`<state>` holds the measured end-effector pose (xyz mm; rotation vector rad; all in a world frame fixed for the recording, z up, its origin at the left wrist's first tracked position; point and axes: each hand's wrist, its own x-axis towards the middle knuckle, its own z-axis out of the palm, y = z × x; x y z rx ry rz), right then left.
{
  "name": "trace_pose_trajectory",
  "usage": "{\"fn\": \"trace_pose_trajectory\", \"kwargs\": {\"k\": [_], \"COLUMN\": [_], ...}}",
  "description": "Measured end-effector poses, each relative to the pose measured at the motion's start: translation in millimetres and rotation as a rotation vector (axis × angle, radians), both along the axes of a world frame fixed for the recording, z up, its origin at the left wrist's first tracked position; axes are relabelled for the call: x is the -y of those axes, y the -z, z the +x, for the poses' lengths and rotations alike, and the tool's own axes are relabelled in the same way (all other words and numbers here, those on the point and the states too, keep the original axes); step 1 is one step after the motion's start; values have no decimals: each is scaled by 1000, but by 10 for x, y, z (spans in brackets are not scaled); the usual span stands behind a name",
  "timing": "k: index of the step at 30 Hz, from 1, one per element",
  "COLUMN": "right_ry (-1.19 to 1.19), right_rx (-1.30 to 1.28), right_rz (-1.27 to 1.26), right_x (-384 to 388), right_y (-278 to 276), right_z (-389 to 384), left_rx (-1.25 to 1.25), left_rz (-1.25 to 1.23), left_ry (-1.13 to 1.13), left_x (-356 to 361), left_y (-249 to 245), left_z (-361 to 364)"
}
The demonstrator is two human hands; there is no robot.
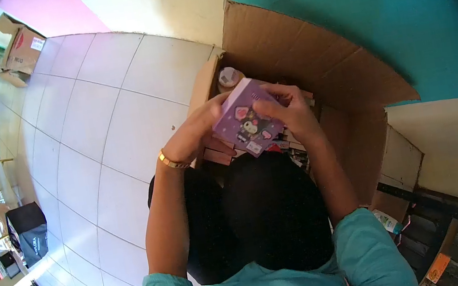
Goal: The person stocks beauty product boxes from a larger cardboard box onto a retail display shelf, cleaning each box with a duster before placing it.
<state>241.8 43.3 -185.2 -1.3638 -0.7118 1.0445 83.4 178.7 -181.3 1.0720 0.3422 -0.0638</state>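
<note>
Fingers of the left hand [193, 132] and right hand [297, 113] pinch the purple box [249, 127] between them, above an open carton [297, 44]; a slackened grip could let it slip onto the packages [218, 156] beneath the fingers.

Pale square tiles [75, 127] cover the floor on the left, where a cardboard carton [21, 54] with a white label [38, 43] stands at the far end and a black bag [29, 232] with white lettering sits nearer. A wall [364, 16] painted pink, cream and teal runs along the far side towards the right. Near right are a dark slatted rack [433, 209], an orange tag [438, 268] and a white-and-green item [387, 221].
</note>
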Motion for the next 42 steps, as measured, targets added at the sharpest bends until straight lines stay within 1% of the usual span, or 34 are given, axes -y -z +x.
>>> {"fn": "trace_pose_trajectory", "kwargs": {"k": [1,2,4,5,7,8,9,10,12,13,16,17,18,20,22,23,25,27,28,29,31,33,35,37,39,40,41,42], "right_ry": [-21,-25,-57,-54,-37,35,108,180,259,299,384,443,507,610,610,602,582,482,439,436,427,507,588,846,698,624,532,440], "right_rx": [98,268,593,504,329,305,282,260,302,328,109,20,-64,-107,-120,-127,-145,-88,-58,38,233,604,1095,1344,1502,1573,1561,1526], "right_rz": [17,82,196,146,54,152,248,342,352,358,123,58,-6,-170,-194,-227,-279,-262,-248,-201,-95,4,236,51,-200,-333,-565,-798], "right_x": [-27,-70,-134,-176,-336,-420,-516,-582,-577,-556,-333,-252,-156,28,274,370,524,734,794,813,838,866,853,867,931,1005,1129,1220], "right_y": [-46,-101,-177,-188,-200,-236,-291,-314,-335,-385,-492,-567,-668,-928,-1178,-1369,-1794,-2195,-2430,-2716,-3341,-4068,-4872,-5573,-6069,-6266,-6273,-6168], "right_z": [-14,-6,-25,-26,32,25,9,-13,-89,-125,-215,-267,-312,-425,-533,-600,-688,-709,-694,-644,-473,-215,126,370,814,965,1132,1344], "left_rx": [-32,-64,-37,60,46,39,129,156,207,199,150,139,129,120,138,139,140,99,52,7,69,-98,-54,-4,73,89,116,143], "left_rz": [25,49,92,101,70,56,-27,-93,-230,-222,-85,-228,-324,-520,-747,-857,-827,-945,-951,-952,-1021,-942,-805,-675,-543,-536,-528,-523], "left_ry": [22,44,-11,-106,-237,-299,-435,-529,-721,-815,-972,-1047,-1057,-1056,-993,-961,-1087,-997,-1004,-1012,-921,-810,-712,-646,-621,-655,-688,-716], "left_x": [-10,-20,58,66,23,15,28,24,23,52,144,176,206,275,429,568,861,1093,1247,1343,1438,1394,1193,1008,881,844,822,761], "left_y": [5,9,27,36,39,40,28,12,-79,-90,-149,-120,-120,-151,-65,-107,-433,-844,-999,-1223,-1685,-2103,-2625,-3019,-3320,-3401,-3422,-3487], "left_z": [-27,-53,-79,-78,-48,-40,-28,-44,-95,-119,-198,-256,-312,-412,-653,-762,-815,-1045,-1176,-1254,-1311,-1394,-1257,-1128,-971,-958,-940,-838]}}
